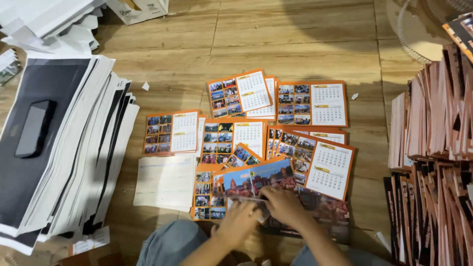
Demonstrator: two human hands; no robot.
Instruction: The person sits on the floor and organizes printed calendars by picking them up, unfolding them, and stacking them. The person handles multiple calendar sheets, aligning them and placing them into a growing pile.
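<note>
My left hand [240,220] and my right hand [285,205] meet over a colourful cover sheet [253,180] with orange and blue pictures, lying on the wooden floor in front of my knees. Both hands pinch its near edge. Under and beyond it lie several orange-bordered calendar sheets [311,103] with photo grids and date grids, spread in small overlapping piles. A dark printed sheet [325,212] sits under my right forearm.
A tall fanned stack of black-and-white sheets [74,143] stands at the left, a dark phone [34,129] on top. Stacked orange-edged card bundles [438,148] fill the right side. A blank pale sheet [165,182] lies left of the piles. A fan guard [419,34] is at top right.
</note>
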